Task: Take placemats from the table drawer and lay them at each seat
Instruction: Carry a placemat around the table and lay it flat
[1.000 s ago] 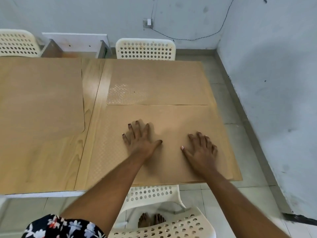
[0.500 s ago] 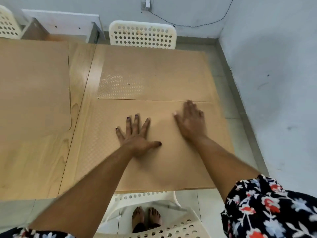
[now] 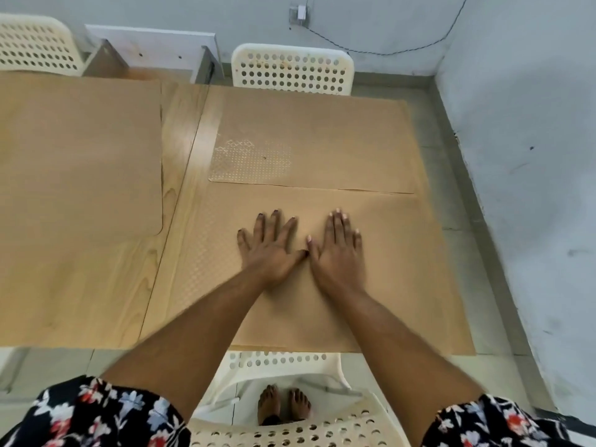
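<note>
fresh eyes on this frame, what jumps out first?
Two bare hands, left hand and right hand, pressed flat side by side on the near placemat, thumbs almost touching. Beyond it lies a second placemat in front of the far white chair; an open drawer sticks out at the table's far edge.

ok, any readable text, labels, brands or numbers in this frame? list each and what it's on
None: no words, numbers or brand marks can be read anywhere.
Far placemat: an embossed dot pattern only, no lettering.
Wall socket: too small and blurred to tell any marking.
Floral sleeves: print only, no text.
</note>
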